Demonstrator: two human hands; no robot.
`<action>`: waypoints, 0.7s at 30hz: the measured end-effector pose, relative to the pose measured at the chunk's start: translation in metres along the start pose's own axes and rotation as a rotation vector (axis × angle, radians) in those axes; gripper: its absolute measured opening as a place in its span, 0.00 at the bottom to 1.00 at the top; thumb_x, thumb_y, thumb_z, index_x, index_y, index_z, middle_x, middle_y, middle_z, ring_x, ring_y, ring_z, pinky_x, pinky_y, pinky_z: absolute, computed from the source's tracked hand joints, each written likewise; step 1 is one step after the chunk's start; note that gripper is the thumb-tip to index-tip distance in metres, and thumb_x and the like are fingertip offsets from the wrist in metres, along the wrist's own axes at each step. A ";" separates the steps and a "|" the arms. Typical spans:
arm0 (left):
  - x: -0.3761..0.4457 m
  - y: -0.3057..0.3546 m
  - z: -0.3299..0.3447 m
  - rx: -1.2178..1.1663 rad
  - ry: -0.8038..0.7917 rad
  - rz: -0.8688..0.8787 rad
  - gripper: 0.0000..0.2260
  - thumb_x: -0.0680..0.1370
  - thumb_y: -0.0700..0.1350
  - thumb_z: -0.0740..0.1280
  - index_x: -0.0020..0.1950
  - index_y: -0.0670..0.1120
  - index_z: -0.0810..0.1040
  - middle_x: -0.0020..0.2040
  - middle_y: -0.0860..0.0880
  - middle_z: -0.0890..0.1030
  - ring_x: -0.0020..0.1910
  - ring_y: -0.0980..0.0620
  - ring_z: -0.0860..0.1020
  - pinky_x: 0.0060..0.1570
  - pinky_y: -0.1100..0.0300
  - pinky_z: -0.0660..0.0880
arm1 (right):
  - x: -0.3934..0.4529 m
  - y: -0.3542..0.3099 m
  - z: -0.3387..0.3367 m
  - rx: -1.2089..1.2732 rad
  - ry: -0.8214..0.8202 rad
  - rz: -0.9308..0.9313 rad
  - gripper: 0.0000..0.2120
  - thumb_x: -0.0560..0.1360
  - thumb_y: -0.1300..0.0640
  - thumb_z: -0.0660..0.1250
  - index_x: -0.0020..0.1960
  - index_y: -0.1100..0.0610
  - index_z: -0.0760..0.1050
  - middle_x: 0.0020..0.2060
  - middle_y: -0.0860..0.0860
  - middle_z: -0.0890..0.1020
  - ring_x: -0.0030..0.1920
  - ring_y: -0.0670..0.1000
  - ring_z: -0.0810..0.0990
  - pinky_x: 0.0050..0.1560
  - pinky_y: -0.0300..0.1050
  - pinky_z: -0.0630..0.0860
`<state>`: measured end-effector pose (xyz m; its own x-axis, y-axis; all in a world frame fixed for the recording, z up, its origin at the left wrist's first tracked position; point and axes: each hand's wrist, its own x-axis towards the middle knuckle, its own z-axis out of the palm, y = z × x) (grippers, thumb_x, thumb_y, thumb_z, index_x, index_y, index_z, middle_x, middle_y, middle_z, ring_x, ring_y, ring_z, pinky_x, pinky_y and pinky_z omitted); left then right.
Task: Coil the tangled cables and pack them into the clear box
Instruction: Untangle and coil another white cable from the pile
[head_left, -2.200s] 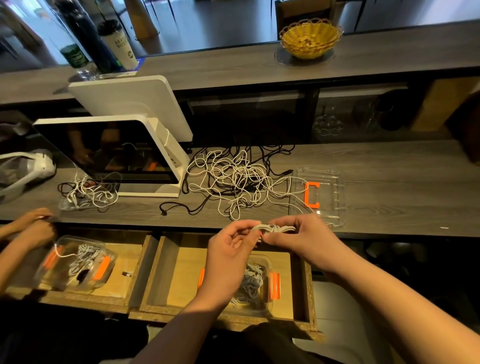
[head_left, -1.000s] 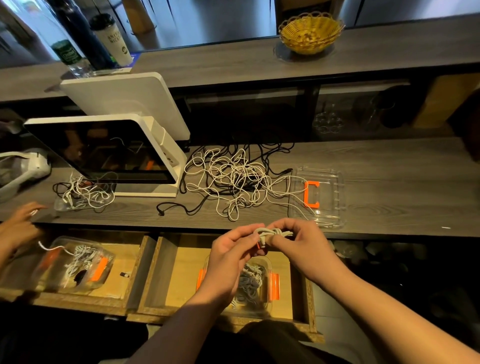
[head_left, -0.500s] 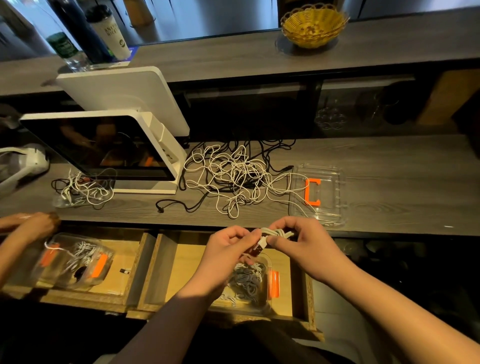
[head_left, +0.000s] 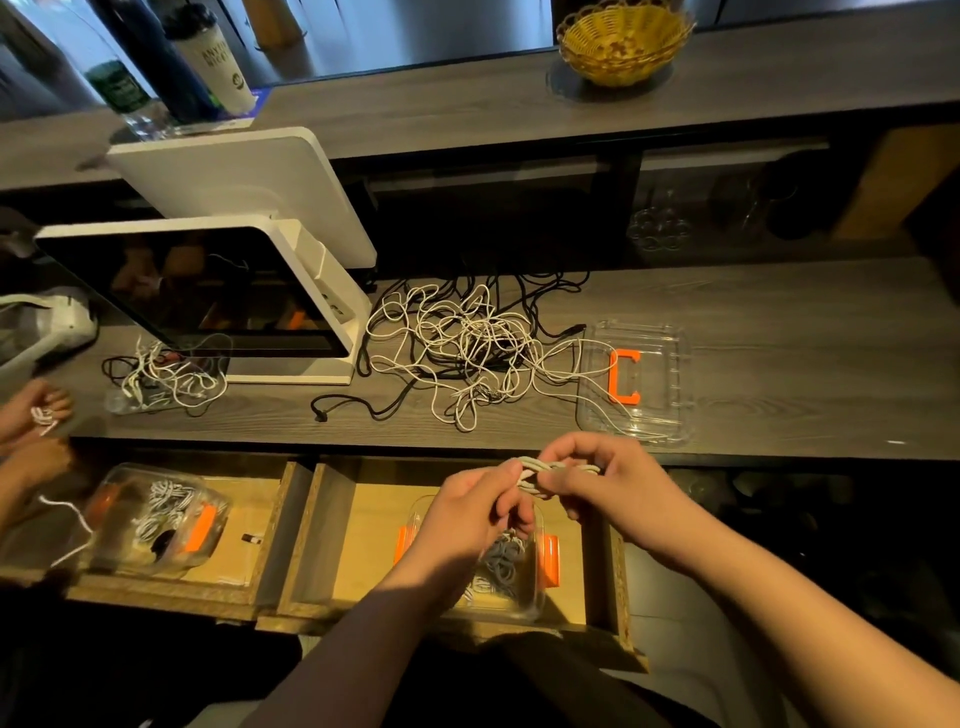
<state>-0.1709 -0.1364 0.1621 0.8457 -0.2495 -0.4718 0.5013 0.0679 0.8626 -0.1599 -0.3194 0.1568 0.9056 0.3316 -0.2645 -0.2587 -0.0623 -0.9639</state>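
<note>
A dark wood-grain desk (head_left: 779, 332) runs across the view, with a higher shelf behind it that carries a yellow woven basket (head_left: 623, 41) and, to the left, a white cup (head_left: 218, 65) and dark bottles. On the desk a white point-of-sale screen (head_left: 208, 296) stands at the left. Just to its right sprawls a tangled pile of white and black cables (head_left: 462, 348). One white strand runs from the pile to a clear lid (head_left: 670, 374) with an orange clip, which lies flat on the desk to the right.

Below the desk edge two wooden drawers are pulled out. The right drawer (head_left: 353, 540) holds the clear box (head_left: 524, 582) with orange latches, and grey coiled cables lie inside it. Above that box the person's left hand (head_left: 467, 519) and right hand (head_left: 613, 483) meet, both with fingers curled in a grip on a small coiled cable (head_left: 550, 470), a tight white bundle held level between them.

The left drawer (head_left: 244, 545) holds a second clear container (head_left: 156, 519) with white cables and orange latches. At the far left edge another person's hands (head_left: 31, 415) hold a white cord. A smaller cable tangle (head_left: 166, 379) lies on the desk in front of the screen.
</note>
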 end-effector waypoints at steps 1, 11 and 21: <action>-0.001 0.000 0.001 -0.102 -0.019 -0.019 0.19 0.78 0.50 0.63 0.28 0.47 0.70 0.32 0.43 0.75 0.34 0.49 0.73 0.41 0.56 0.70 | 0.000 0.000 -0.003 0.097 -0.055 0.037 0.05 0.77 0.60 0.70 0.50 0.60 0.81 0.35 0.53 0.80 0.30 0.49 0.75 0.34 0.42 0.73; -0.004 -0.009 -0.011 -0.210 0.059 -0.122 0.15 0.78 0.48 0.64 0.38 0.36 0.75 0.36 0.39 0.76 0.36 0.47 0.76 0.41 0.55 0.74 | -0.003 0.007 0.011 0.388 -0.194 0.197 0.14 0.80 0.56 0.63 0.59 0.65 0.78 0.35 0.51 0.82 0.31 0.44 0.76 0.38 0.37 0.75; 0.005 -0.054 -0.036 0.175 0.257 -0.054 0.08 0.78 0.40 0.70 0.56 0.45 0.84 0.43 0.43 0.86 0.39 0.49 0.83 0.48 0.54 0.81 | 0.008 0.048 0.033 -0.006 -0.014 0.203 0.10 0.76 0.54 0.71 0.52 0.60 0.81 0.40 0.55 0.82 0.36 0.49 0.80 0.37 0.44 0.76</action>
<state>-0.1870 -0.1063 0.1068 0.8483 0.0055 -0.5295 0.5267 -0.1112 0.8427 -0.1762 -0.2887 0.1095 0.8305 0.3246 -0.4528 -0.4333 -0.1343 -0.8912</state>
